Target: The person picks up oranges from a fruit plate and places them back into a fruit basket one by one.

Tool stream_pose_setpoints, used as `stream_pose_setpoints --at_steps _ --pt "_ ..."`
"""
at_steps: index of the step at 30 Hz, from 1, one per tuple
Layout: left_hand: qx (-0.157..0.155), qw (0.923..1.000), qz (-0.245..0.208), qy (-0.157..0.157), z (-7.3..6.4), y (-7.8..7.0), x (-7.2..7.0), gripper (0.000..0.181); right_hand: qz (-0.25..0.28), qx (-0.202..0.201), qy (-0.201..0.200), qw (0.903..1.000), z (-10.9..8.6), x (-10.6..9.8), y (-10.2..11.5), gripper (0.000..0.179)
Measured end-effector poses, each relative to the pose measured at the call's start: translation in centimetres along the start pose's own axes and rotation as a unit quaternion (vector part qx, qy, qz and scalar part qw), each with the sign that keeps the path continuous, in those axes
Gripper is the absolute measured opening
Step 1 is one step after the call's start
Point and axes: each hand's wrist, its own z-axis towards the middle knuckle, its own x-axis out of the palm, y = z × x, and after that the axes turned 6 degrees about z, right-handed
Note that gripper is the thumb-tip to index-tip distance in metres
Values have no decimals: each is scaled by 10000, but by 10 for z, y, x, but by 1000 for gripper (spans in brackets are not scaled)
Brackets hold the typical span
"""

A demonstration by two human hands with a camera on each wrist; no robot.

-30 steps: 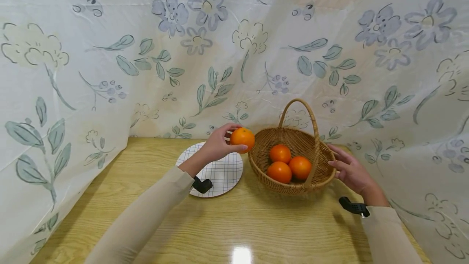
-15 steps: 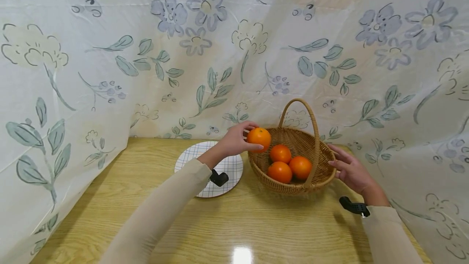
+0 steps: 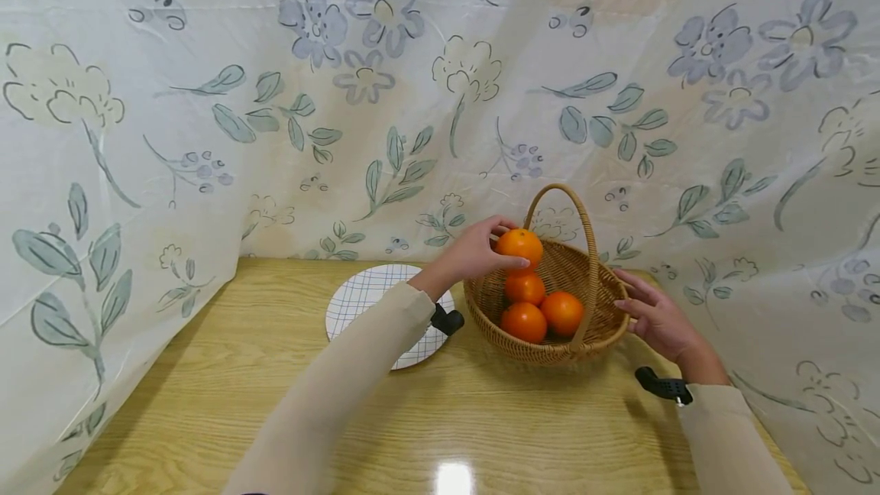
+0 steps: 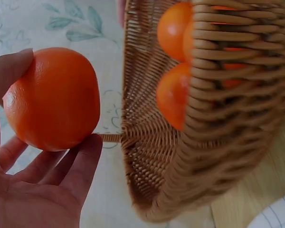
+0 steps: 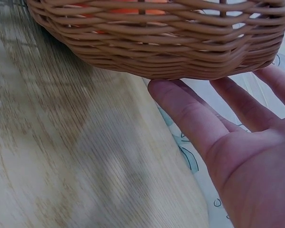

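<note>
My left hand [image 3: 474, 252] holds an orange [image 4: 52, 99] between the thumb and the fingers. In the head view it overlaps the left back part of the wicker basket [image 3: 491, 325], and the left wrist view shows it beside the basket's opening. Three more oranges [image 3: 524, 322] lie together inside the basket. My right hand [image 3: 661, 325] rests at the basket's right side, thumb and fingers spread against the woven wall. From the right wrist view, the thumb [image 5: 187, 111] touches the lower edge of that wall, and the basket hides some fingertips.
A round white plate [image 3: 357, 292] with a blue grid pattern lies left of the basket, partly under my left arm. The wooden table [image 3: 412, 434] ends at a flowered cloth [image 3: 385, 174] behind it and at both sides.
My left hand has carried the orange rightward, from above the plate's right edge to over the basket's left back part. The right hand and the basket have stayed in place.
</note>
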Motion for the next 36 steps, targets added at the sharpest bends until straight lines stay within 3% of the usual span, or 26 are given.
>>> stream_pose_setpoints --at_steps 11,15,27,31,36 --pt "-279 9966 -764 -94 26 -8 25 61 70 -58 -21 10000 -7 2 1 64" --pt "-381 9957 -835 -99 33 -9 33 58 126 -99 16 9999 -9 3 -1 64" --pt "-666 9843 -1633 -13 40 -11 50 60 70 -43 -98 9999 -12 7 0 65" --pt "-707 9824 -1728 47 42 -9 56 62 100 -1 -102 9999 -11 10 0 66" --pt "-759 9857 -1502 74 45 -5 67 61 38 64 -201 9998 -11 12 1 68"
